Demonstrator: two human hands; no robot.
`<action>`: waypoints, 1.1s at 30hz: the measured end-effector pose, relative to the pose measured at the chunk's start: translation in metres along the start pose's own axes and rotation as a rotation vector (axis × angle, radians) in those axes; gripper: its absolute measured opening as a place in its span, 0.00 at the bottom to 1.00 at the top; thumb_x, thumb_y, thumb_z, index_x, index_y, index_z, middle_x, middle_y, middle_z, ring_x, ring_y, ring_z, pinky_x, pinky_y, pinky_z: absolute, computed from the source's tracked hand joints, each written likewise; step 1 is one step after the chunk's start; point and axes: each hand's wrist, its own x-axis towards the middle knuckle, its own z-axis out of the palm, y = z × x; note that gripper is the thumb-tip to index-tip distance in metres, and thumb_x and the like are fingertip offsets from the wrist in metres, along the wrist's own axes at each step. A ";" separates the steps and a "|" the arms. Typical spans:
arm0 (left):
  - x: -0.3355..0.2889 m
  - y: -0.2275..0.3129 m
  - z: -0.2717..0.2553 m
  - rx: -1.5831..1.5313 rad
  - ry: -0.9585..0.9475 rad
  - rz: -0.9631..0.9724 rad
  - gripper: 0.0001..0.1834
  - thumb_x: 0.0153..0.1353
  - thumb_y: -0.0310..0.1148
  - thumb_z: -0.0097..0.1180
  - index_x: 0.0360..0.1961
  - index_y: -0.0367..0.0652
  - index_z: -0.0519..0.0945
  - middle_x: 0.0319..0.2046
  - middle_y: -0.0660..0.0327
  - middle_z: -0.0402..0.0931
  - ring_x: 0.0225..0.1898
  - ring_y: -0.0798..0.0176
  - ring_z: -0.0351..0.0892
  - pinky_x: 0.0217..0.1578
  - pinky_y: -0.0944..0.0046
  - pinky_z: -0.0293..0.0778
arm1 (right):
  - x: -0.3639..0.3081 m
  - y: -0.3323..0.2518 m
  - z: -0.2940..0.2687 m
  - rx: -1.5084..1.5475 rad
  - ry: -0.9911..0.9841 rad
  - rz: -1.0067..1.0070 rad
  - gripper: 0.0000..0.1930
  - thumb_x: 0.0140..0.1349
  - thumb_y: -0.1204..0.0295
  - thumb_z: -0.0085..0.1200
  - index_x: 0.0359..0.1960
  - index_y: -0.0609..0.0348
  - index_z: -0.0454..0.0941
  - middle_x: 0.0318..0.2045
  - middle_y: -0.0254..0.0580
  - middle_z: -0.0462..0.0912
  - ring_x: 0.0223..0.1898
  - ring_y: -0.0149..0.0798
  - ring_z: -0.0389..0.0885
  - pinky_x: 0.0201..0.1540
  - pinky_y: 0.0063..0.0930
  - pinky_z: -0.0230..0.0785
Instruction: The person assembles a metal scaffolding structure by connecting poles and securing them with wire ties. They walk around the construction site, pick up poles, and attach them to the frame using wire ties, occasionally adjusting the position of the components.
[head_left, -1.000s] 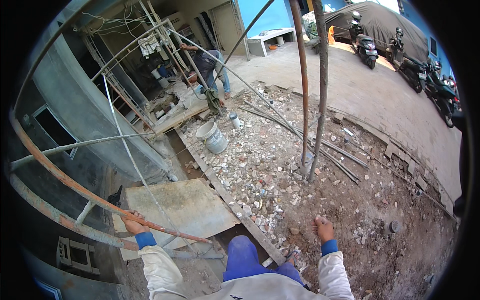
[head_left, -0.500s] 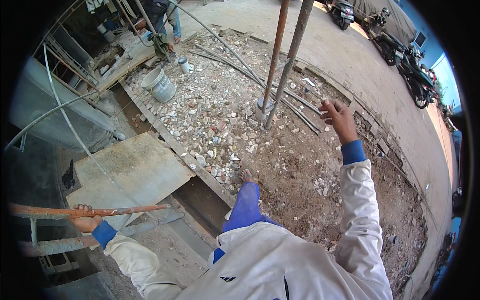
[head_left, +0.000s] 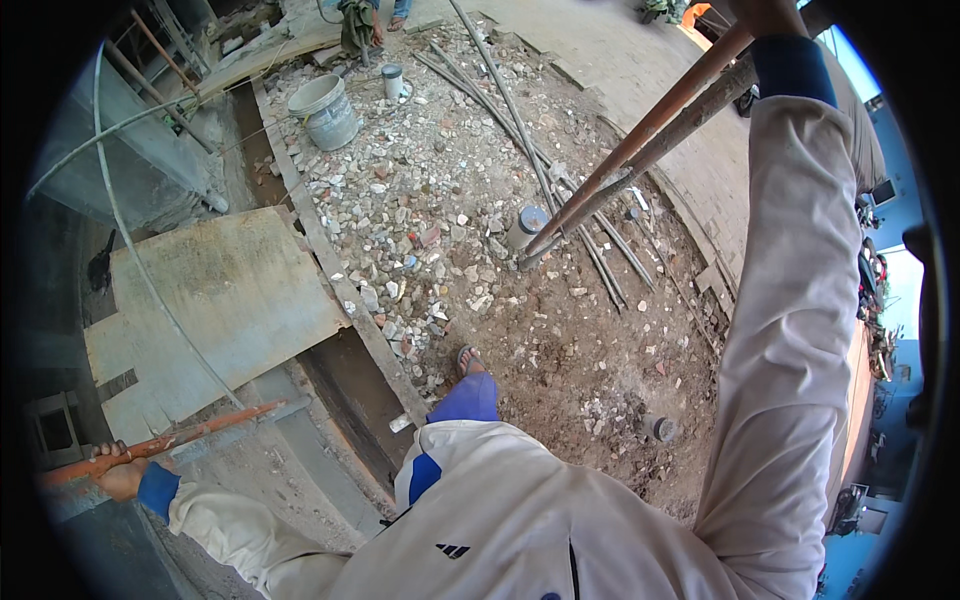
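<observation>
At the lower left, my left hand (head_left: 120, 472) is closed around an orange-painted metal pipe (head_left: 215, 432), worn and rusty. A grey pipe (head_left: 270, 420) runs close beside it. My right arm stretches up to the upper right, where my right hand (head_left: 768, 14) is at the top of a tall orange pole (head_left: 650, 128). Its fingers lie beyond the dark rim of the view, so their grip is hidden. Beside the orange pole leans a rusty brown pole (head_left: 690, 118). Both poles come down near a grey cylinder (head_left: 527, 226) on the ground.
Rubble (head_left: 400, 210) covers the ground ahead, with a white bucket (head_left: 326, 115) and loose pipes (head_left: 520, 130) on it. A worn board (head_left: 220, 290) lies left of an open trench (head_left: 350, 390). At the top, another person's hand (head_left: 377, 38) is near the ground.
My right hand has risen from beside the poles, fingers loosely bent, to the top of the orange pole. My left hand stays on the orange pipe. The view has shifted, and the poles appear more slanted.
</observation>
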 end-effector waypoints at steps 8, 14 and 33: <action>0.024 -0.008 -0.030 0.065 0.054 -0.031 0.11 0.60 0.45 0.52 0.28 0.51 0.72 0.24 0.65 0.72 0.22 0.63 0.70 0.19 0.63 0.63 | -0.131 0.091 0.040 -0.697 -0.122 -0.112 0.19 0.68 0.55 0.61 0.27 0.59 0.85 0.12 0.39 0.75 0.13 0.33 0.71 0.19 0.28 0.63; 0.026 -0.009 -0.030 0.075 0.062 0.009 0.11 0.61 0.44 0.52 0.28 0.49 0.72 0.22 0.64 0.71 0.20 0.64 0.69 0.19 0.64 0.63 | -0.082 0.033 -0.039 -0.332 0.564 -0.411 0.15 0.73 0.65 0.56 0.35 0.65 0.87 0.24 0.32 0.80 0.26 0.21 0.73 0.27 0.17 0.60; -0.001 -0.017 0.014 0.052 0.308 0.102 0.15 0.64 0.40 0.51 0.24 0.43 0.76 0.20 0.61 0.74 0.17 0.65 0.70 0.19 0.64 0.66 | -0.024 0.068 -0.058 -0.325 0.406 -0.149 0.22 0.70 0.49 0.56 0.32 0.57 0.75 0.20 0.28 0.76 0.21 0.23 0.73 0.26 0.20 0.65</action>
